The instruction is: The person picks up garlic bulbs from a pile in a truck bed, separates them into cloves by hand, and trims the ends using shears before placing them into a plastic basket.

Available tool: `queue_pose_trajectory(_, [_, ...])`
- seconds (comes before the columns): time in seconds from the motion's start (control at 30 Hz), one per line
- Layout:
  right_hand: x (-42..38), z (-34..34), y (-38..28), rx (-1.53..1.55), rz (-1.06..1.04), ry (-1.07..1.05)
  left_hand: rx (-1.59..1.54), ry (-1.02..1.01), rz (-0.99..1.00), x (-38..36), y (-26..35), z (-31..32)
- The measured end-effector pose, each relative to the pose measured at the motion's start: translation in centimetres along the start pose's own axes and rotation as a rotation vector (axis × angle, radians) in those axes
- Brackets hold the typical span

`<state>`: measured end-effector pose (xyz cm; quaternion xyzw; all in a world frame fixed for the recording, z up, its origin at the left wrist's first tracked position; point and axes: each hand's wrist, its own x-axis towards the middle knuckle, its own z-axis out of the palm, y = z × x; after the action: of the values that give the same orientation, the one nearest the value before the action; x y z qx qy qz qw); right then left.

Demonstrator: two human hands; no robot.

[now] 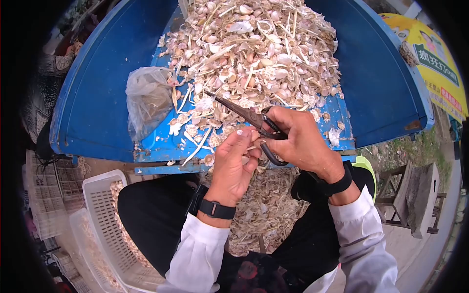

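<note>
The right hand (pixel 309 142) grips black-handled scissors (pixel 251 116), blades pointing forward and left. The left hand (pixel 231 167) pinches a small garlic piece (pixel 255 142) beside the handles — both near the edge of a blue metal tray (pixel 378 73) heaped with garlic cloves (pixel 264 53).

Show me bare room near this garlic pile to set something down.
A small patch of blue bed lies between the plastic bag and loose stalks; pale ground looks bare between the right sleeve and wooden bench. Crowded: around the garlic pile and scrap heap below.
</note>
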<state>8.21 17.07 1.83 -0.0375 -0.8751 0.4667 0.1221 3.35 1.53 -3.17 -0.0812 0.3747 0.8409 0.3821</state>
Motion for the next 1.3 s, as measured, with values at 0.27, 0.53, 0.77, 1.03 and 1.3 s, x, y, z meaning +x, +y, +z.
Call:
queue_pose_trajectory(0.27, [-3.2, -1.2, -0.5, -0.38, 0.113, -0.103, -0.466, -0.014, -0.01, -0.2, 0.4, -0.4])
queue_pose_trajectory(0.53, [-3.9, -1.1, 0.3, -0.431, 0.054, -0.135, -0.203, -0.012, 0.232, -0.4, -0.1, 0.2])
queue_pose_trajectory(0.77, [-2.2, -2.1, 1.0, -0.169, 0.034, -0.239, -0.146, -0.149, 0.22, -0.3, 0.1, 0.4])
queue_pose_trajectory(1.03, [6.3, -3.3, 4.1, -0.419, -0.016, 0.466, -0.494, -0.077, -0.013, 0.0, 0.0, -1.5])
queue_pose_trajectory(1.3, [3.7, -4.5, 3.2, -0.061, 0.164, 0.421, 0.027, -0.083, 0.087, 0.4, 0.2, 1.1])
